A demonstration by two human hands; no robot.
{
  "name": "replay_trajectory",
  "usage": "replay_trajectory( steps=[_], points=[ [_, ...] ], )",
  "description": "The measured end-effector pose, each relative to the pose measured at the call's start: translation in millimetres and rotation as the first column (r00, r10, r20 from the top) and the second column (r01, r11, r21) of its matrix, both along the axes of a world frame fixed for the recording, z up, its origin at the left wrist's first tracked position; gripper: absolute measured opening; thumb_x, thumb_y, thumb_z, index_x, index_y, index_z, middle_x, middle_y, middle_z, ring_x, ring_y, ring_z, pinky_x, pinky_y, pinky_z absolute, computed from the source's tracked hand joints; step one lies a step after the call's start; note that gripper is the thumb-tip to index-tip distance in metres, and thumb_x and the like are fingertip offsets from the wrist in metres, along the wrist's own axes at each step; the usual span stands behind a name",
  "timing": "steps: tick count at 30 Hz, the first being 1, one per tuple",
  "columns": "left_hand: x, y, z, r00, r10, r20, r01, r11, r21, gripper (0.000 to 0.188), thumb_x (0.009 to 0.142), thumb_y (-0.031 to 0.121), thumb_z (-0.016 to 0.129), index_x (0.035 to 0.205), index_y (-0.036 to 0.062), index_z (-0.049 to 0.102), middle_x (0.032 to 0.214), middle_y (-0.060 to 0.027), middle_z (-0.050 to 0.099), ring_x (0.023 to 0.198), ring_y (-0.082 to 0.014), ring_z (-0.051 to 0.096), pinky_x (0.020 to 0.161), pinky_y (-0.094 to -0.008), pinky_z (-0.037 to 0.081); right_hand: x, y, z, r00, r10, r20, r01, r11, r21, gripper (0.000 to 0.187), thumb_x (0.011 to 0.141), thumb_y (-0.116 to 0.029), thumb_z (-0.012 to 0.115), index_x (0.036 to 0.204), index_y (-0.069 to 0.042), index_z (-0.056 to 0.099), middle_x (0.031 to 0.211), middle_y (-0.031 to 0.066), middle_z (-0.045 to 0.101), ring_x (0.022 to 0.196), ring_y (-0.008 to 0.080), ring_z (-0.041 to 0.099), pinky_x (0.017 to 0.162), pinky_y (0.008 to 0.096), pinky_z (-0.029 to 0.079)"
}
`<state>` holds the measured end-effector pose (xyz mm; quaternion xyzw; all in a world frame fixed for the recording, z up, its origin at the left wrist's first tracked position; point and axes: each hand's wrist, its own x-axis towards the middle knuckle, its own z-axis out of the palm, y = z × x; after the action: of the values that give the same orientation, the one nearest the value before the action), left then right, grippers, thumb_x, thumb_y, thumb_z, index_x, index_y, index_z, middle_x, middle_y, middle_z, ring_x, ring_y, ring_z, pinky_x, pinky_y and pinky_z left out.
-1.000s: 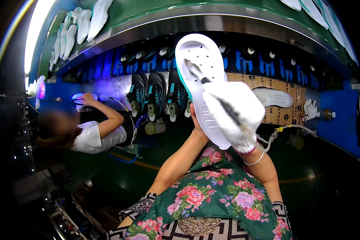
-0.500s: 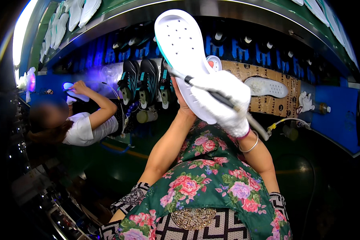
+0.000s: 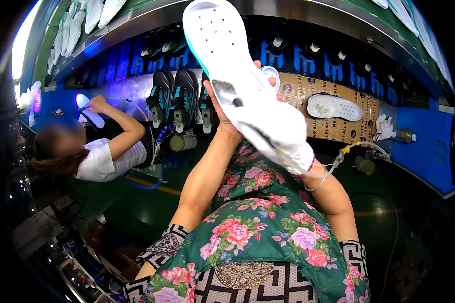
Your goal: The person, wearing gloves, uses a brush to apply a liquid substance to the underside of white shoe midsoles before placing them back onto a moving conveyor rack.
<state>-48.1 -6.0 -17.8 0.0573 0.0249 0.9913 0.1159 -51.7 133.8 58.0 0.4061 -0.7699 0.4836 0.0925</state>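
Observation:
A white shoe sole (image 3: 218, 38) with a teal edge and small holes is held up in front of me, heel end nearer my body. My bare left hand (image 3: 220, 110) is closed around it from below, fingertips showing along its right edge. In a white glove, my right hand (image 3: 282, 126) is closed on a hose-fed brush (image 3: 223, 88). The brush's dark tip is blurred against the middle of the sole. The glove hides most of the handle and the sole's near end.
Black and teal shoe uppers (image 3: 183, 101) stand left of the sole. On the right, another sole (image 3: 334, 107) lies on cardboard (image 3: 303, 86). A thin hose (image 3: 333, 164) trails beside my right wrist. At left, a co-worker (image 3: 108, 159) holds a sole. A metal-edged shelf (image 3: 308, 20) crosses overhead.
The sole has shifted a little up and left. My right hand has moved slightly left and down, and the brush has swung round. More of my left fingers now shows on the sole's right edge.

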Motion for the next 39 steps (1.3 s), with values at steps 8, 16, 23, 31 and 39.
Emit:
replay_trajectory(
  steps=[8,16,23,31,39],
  points=[
    [-10,-17,-5,0.997,0.047,-0.061,-0.048,0.999,-0.013,0.113,0.07,0.086,0.06,0.151,0.0122,0.034,0.136,-0.0295,0.046,0.119,-0.05,0.052,0.097,-0.0603,0.048,-8,4,-4,0.991,0.135,0.012,-0.135,0.989,-0.055,0.027,0.078,-0.008,0.077,0.104,-0.014,0.075,0.091,0.006,0.073,0.076,0.0252,0.07,0.071,0.0339,0.055],
    [-11,-28,5,0.999,0.029,-0.038,-0.032,0.996,-0.082,0.115,0.074,0.088,0.048,0.155,0.0082,0.027,0.142,-0.0264,0.044,0.114,-0.0471,0.054,0.086,-0.0554,0.055,-14,15,-9,0.913,0.233,0.334,-0.184,0.967,-0.174,0.025,0.081,-0.006,0.076,0.105,-0.009,0.075,0.096,0.0088,0.074,0.085,0.0189,0.072,0.076,0.0315,0.057],
    [-26,-52,7,0.959,-0.283,-0.031,0.277,0.952,-0.128,0.119,0.071,0.086,0.052,0.143,-0.0092,0.039,0.125,-0.0302,0.051,0.103,-0.0454,0.059,0.082,-0.0465,0.055,0,15,-7,0.844,0.208,0.493,-0.13,0.973,-0.189,0.014,0.08,-0.007,0.078,0.094,-0.006,0.078,0.089,0.0063,0.075,0.08,0.0162,0.071,0.074,0.0301,0.055],
    [-43,-53,18,0.888,-0.405,-0.218,0.377,0.912,-0.16,0.109,0.072,0.079,0.056,0.146,0.0,0.042,0.129,-0.0326,0.051,0.098,-0.0445,0.06,0.081,-0.0472,0.051,13,15,-8,0.874,0.344,0.343,-0.28,0.934,-0.222,0.023,0.078,-0.009,0.08,0.1,-0.011,0.076,0.089,0.0059,0.073,0.08,0.0213,0.071,0.073,0.0309,0.057],
    [-49,-61,16,0.851,-0.522,-0.064,0.5,0.84,-0.21,0.094,0.083,0.069,0.052,0.148,0.0022,0.041,0.137,-0.036,0.047,0.11,-0.0476,0.058,0.094,-0.0503,0.048,18,22,-20,0.975,0.209,-0.079,-0.207,0.978,0.034,0.035,0.074,-0.005,0.08,0.107,-0.014,0.074,0.097,0.0098,0.073,0.079,0.0269,0.07,0.069,0.0346,0.055]
  ],
)
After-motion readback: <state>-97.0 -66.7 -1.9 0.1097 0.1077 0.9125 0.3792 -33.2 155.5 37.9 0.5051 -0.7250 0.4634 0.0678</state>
